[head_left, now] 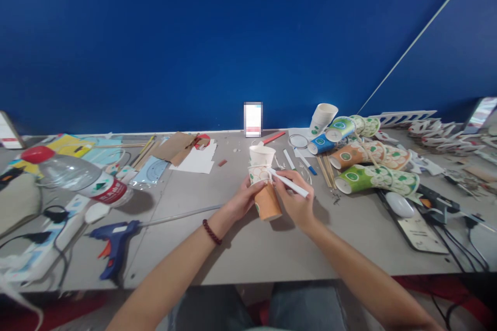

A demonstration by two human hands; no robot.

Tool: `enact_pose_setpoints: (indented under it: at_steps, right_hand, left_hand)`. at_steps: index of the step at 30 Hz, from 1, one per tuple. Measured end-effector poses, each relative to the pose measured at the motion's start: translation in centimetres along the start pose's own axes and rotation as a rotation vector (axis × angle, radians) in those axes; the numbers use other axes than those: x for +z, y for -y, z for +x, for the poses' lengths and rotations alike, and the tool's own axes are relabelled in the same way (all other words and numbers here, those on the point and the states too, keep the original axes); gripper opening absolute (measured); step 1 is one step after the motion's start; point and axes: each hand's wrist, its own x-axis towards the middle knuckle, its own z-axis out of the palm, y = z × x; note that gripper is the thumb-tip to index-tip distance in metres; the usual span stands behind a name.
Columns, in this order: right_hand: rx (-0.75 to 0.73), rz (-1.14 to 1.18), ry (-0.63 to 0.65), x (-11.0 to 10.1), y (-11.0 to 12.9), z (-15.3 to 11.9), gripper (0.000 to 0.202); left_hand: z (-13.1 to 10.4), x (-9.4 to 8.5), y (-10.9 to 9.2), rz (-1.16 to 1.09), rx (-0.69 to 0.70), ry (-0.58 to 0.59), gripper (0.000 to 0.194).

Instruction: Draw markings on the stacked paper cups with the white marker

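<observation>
Paper cups joined end to end, an orange cup (267, 206) at the bottom and a white one with green print (261, 174) above, stand slightly tilted in front of me. Another white cup rim (262, 154) shows at the top. My left hand (244, 199) is closed around the side of the joined cups, steadying them. In my right hand (293, 197) is a white marker (291, 184), gripped like a pen, its tip against or very close to the white cup's side. Whether the tip touches cannot be made out.
Right of my hands lie joined coloured cups (376, 178), a white cup stack (323, 116), a blue-capped marker (306, 161) and wooden sticks (328, 170). On the left are a glue gun (116, 243), a water bottle (85, 176) and a power strip (50, 243). A phone (253, 120) leans on the wall.
</observation>
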Motion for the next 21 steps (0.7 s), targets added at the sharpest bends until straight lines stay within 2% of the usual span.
enact_pose_setpoints:
  at_steps: [11,21]
  right_hand:
    - [0.08,0.031,0.0,0.11,-0.48,-0.3,0.007]
    - [0.068,0.033,-0.005,0.09,-0.41,-0.3,0.005]
  left_hand:
    - [0.04,-0.18,0.11,-0.012,0.001,0.012,0.043]
    - [-0.01,0.04,-0.02,0.012,-0.01,0.002,0.046]
